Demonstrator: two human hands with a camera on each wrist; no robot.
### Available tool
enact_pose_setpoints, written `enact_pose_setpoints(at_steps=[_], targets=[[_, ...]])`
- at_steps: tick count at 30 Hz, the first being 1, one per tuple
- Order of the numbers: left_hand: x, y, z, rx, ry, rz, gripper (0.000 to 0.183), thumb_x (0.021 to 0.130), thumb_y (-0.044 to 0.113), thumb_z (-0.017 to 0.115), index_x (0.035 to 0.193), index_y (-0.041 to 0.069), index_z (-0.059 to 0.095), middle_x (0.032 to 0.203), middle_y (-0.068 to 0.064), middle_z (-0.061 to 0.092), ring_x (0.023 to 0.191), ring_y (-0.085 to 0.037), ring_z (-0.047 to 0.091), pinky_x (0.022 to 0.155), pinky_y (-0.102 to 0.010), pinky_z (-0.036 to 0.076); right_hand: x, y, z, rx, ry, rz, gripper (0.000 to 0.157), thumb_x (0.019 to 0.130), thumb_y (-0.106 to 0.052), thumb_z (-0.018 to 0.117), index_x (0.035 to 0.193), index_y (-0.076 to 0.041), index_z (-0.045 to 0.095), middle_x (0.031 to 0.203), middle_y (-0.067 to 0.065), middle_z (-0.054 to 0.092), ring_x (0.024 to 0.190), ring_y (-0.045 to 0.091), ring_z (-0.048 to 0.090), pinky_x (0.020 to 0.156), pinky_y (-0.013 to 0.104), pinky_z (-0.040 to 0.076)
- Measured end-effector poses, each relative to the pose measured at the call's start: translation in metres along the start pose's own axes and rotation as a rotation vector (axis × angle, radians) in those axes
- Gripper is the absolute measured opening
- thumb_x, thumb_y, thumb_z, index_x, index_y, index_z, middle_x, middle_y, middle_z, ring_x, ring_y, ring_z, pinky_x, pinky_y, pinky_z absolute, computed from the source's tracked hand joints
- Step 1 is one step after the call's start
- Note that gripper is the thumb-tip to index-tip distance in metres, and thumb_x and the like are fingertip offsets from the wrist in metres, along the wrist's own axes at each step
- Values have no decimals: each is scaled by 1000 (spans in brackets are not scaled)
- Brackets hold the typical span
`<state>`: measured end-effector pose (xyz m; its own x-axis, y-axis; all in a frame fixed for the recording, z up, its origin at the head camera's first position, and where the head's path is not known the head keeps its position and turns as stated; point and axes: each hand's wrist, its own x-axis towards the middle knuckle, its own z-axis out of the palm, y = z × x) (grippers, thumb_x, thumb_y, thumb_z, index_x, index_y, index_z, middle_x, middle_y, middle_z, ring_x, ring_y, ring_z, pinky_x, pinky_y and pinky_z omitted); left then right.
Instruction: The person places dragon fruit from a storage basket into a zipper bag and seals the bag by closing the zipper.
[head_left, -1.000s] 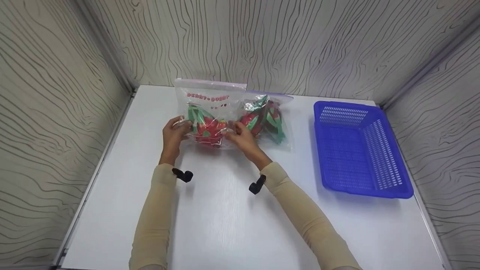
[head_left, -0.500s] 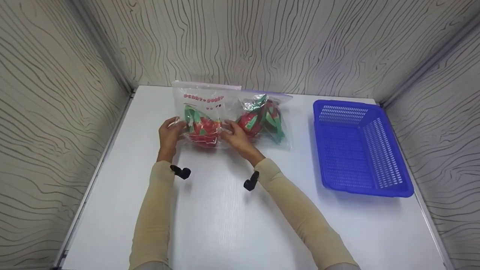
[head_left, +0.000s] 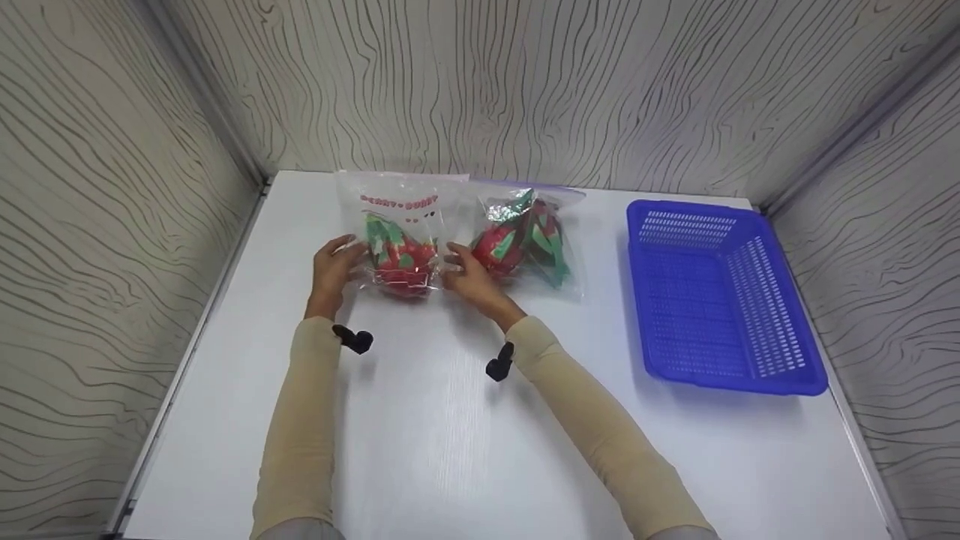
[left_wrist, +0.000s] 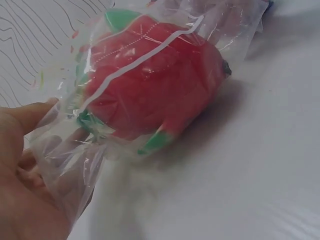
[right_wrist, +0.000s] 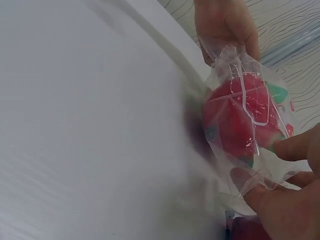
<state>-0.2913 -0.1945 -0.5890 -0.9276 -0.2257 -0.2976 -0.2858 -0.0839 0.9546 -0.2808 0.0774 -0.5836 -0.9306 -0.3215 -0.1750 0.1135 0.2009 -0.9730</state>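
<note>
A clear zip bag (head_left: 401,201) with red lettering holds a red and green dragon fruit (left_wrist: 150,80) on the left of the table's back. My left hand (head_left: 334,274) grips the bag's left side; in the left wrist view the thumb is on one face and curled fingers show through the plastic. On the other side my right hand (right_wrist: 287,195) pinches the bag's edge between thumb and fingers. Directly right of it lies a second zip bag (head_left: 570,277) with red and green dragon fruit (head_left: 501,247), its left part overlapped by the first bag.
A blue plastic basket (head_left: 694,300) with slotted walls stands on the right of the white table (head_left: 427,435). Wood-patterned panels (head_left: 480,90) rise behind the table and along both sides. Small black wrist cameras (head_left: 501,362) stick out from the sleeves.
Both hands have shifted the first bag a little to the left, and its top edge has come down toward the table. The second bag and the basket have stayed in place.
</note>
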Motion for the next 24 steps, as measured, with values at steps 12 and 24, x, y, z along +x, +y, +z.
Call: enact_pose_setpoints(at_steps=[12, 24], targets=[[-3, 4, -3, 59, -40, -35, 65, 105, 27, 63, 162, 5, 41, 156, -23, 54, 139, -37, 59, 105, -39, 55, 4, 2, 3, -218, 6, -4, 70, 103, -8, 57, 167, -6, 30, 161, 27, 47, 140, 42, 57, 117, 47, 50], [9, 5, -5, 292, 43, 105, 68, 101, 27, 67, 159, 3, 43, 152, -23, 53, 137, -34, 55, 112, -43, 49, -9, -20, -7, -416, 50, -95, 61, 101, -10, 64, 157, 4, 44, 158, 26, 51, 146, 43, 53, 122, 50, 46]])
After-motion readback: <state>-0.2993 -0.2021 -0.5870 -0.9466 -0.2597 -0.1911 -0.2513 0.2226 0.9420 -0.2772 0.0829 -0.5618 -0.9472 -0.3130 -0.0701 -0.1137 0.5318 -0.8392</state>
